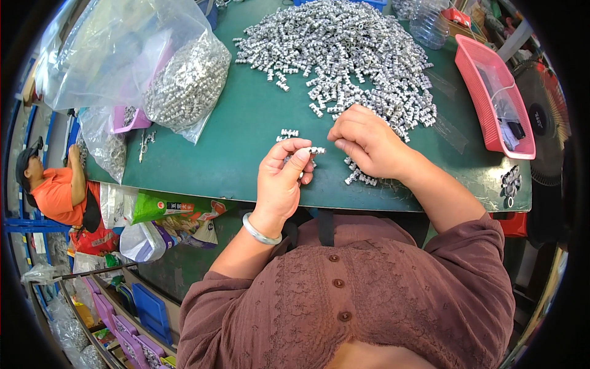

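Between the thumb and fingers of my left hand [279,178] is a small ridged silver metal fitting [317,150], its end pointing right. My right hand [372,144] is just to the right of it, apart from the fitting, with curled fingers and the thumb pressed toward them. Whatever those fingers hold, if anything, is hidden. A large heap of similar metal fittings [344,49] lies beyond my hands. A few more fittings [289,133] rest behind my left hand, and a small cluster of fittings [359,178] lies below my right hand.
Clear plastic bags of fittings [187,86] and a purple bin [140,119] stand at the left of the green table [203,163]. A pink basket [527,146] sits at the right, near dark rings [510,184] and a black fan [541,123]. Another person [58,197] is at far left.
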A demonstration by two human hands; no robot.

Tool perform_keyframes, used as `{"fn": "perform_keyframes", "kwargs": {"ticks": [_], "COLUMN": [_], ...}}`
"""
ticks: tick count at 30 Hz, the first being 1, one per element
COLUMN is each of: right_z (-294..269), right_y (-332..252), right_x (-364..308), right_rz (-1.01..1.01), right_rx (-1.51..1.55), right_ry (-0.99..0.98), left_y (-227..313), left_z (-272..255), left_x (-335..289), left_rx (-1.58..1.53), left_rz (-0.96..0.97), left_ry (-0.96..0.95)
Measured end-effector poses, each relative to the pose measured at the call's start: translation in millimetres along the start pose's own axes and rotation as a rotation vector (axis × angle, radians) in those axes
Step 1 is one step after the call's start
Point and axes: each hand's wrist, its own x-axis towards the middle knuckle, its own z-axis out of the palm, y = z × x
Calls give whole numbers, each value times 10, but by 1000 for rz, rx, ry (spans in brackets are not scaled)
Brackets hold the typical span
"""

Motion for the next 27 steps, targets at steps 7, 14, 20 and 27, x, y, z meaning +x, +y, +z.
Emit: {"fn": "perform_keyframes", "kwargs": {"ticks": [7, 14, 20, 27], "right_z": [47, 55, 58, 87], "right_y": [-30, -43, -15, -6], "right_x": [-9, -8, -10, -18], "right_rz": [-42, 0, 48, 75], "right_rx": [168, 152, 247, 389], "right_ry": [-3, 37, 75, 44], "left_y": [-21, -2, 14, 5], "left_z": [13, 41, 81, 80], "left_x": [-6, -19, -39, -12], "left_rx": [95, 155, -151, -247], "left_rz": [83, 127, -179, -306], "left_ry": [22, -25, -55, -128]}}
